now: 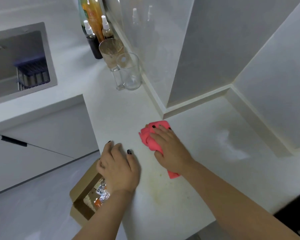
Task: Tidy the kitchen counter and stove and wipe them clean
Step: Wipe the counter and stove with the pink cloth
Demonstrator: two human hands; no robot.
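Fingers (111, 149) of left hand (119, 168) lie relaxed, flat on the white table (128, 110) edge, holding nothing. Below it, cardboard box (84, 193) on floor. Right hand (170, 149) presses flat on pink cloth (150, 137), fingers straight over it, mid-table. Glass mugs (128, 71) stand farther back against the wall.

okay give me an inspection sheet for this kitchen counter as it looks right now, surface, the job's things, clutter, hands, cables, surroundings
Surface: white counter; yellowish stain near its front edge.
Job's things: pink cloth bunched on the counter.
Clutter: two glasses and bottles along the wall.
Hands: right hand presses on the cloth; left hand rests at the counter edge, holding nothing.
Cables: nothing seen.
Surroundings: sink with a rack at left; open cardboard box of rubbish on the floor below.
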